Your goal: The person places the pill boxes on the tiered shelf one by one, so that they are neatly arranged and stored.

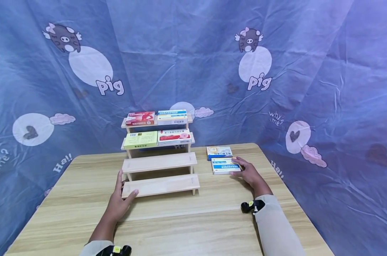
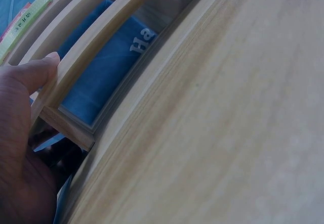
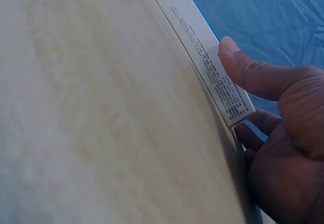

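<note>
A stepped wooden display rack [image 1: 161, 185] stands on the table, and my left hand [image 1: 120, 202] grips the left end of its lowest step. The thumb lies over the front edge in the left wrist view, while the other fingers reach round the end, partly hidden. At the right, my right hand [image 1: 249, 174] holds the right end of a white-and-blue medicine box [image 1: 224, 166] between thumb and fingers. The box lies flat, close over the tabletop; its printed side [image 3: 207, 57] faces the right wrist camera. Just behind it is another medicine box [image 1: 219, 151], blue and white with an orange mark.
On the top step sit a red box [image 1: 140, 118] and a white-blue-yellow box [image 1: 172, 116]. The step below bears a light green box [image 1: 140, 139] and a white-and-red box [image 1: 174, 136]. A blue printed cloth [image 1: 193, 64] hangs behind and beside the wooden table [image 1: 180, 227].
</note>
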